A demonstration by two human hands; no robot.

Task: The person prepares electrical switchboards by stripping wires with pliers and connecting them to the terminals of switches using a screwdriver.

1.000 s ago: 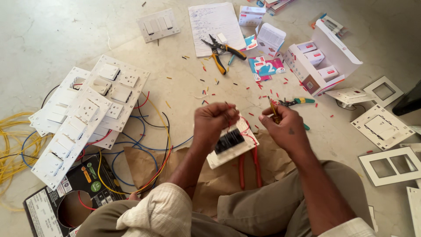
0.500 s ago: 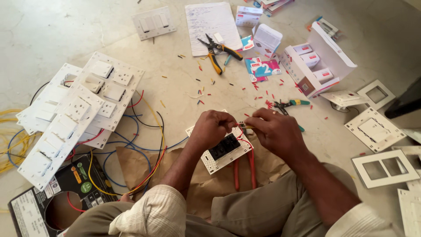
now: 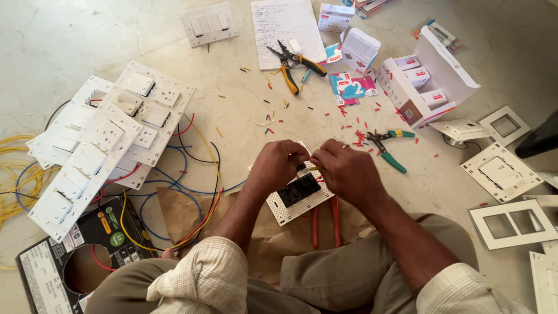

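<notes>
I sit on the floor with a white switch plate (image 3: 293, 200) carrying black modules on my lap area. My left hand (image 3: 278, 166) grips the plate's upper left edge. My right hand (image 3: 344, 171) pinches a short yellow wire at the plate's top, fingertips touching those of the left hand. Red-handled pliers (image 3: 325, 224) lie under the plate on brown paper (image 3: 261, 232).
Wired white switch panels (image 3: 110, 139) lie at left with yellow, blue and red wires (image 3: 192, 192). Orange-handled pliers (image 3: 290, 64), a green wire stripper (image 3: 386, 145), an open box of modules (image 3: 424, 78), empty frames (image 3: 511, 221), a paper sheet (image 3: 285, 23) and wire scraps surround me.
Both hands and the plate have stayed close together while the view shifted slightly; the right hand moved closer to the left, fingertips now meeting over the plate's top edge.
</notes>
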